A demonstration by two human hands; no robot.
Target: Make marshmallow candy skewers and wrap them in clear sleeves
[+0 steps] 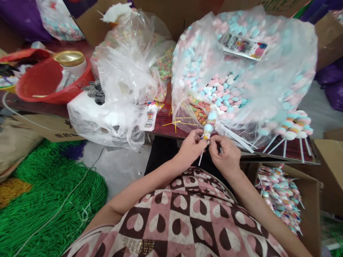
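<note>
My left hand (pixel 192 147) is closed around the lower end of a marshmallow skewer (pixel 210 123), pastel candies stacked on a white stick that pokes out below the fingers. A clear wrapper seems to cover the candies. My right hand (pixel 225 154) pinches at the base of the skewer, against the left fingertips; what lies between its fingers is too small to make out. Just beyond the hands, gold twist ties (pixel 175 123) lie on the table edge. Behind the skewer a big clear bag (pixel 273 82) lies open, with pink, blue and white marshmallows (pixel 222 92) and ring-shaped gummies (pixel 199 111).
White sticks (pixel 237 135) and several finished-looking skewers (pixel 293 125) lie at right. Below them, a cardboard box (pixel 308 200) holds wrapped skewers (pixel 280 196). At left are plastic bags (pixel 120 78), a red basket (pixel 29 82) and green cords (pixel 53 200) on the floor.
</note>
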